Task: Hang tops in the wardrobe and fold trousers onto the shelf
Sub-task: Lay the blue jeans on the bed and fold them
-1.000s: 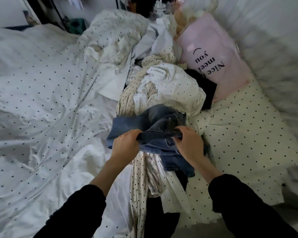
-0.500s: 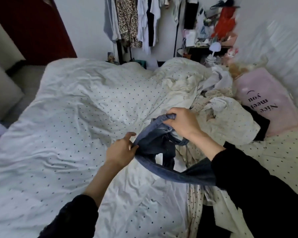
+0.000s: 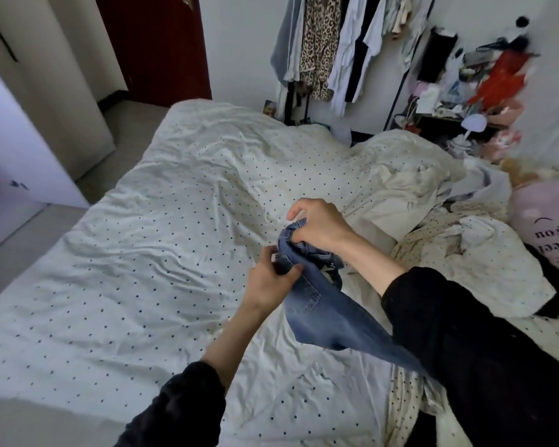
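A pair of blue jeans (image 3: pixel 323 314) hangs in the air above the bed, its legs trailing down to the right under my right sleeve. My left hand (image 3: pixel 268 285) grips the waistband from below. My right hand (image 3: pixel 317 225) grips the bunched top edge just above it. The two hands are close together over the middle of the bed. A heap of other clothes (image 3: pixel 471 253), white and dotted, lies on the right side of the bed.
The bed (image 3: pixel 126 269) has a white dotted cover. A pink pillow (image 3: pixel 549 227) lies at the far right. A clothes rail with hanging tops (image 3: pixel 333 46) stands behind the bed, beside a cluttered table (image 3: pixel 459 117). A dark red door (image 3: pixel 155 43) is at the back left.
I have lifted the jeans off the clothes heap and carried them left over the bed. My hands have come closer together on the waistband. The view has risen to show the room.
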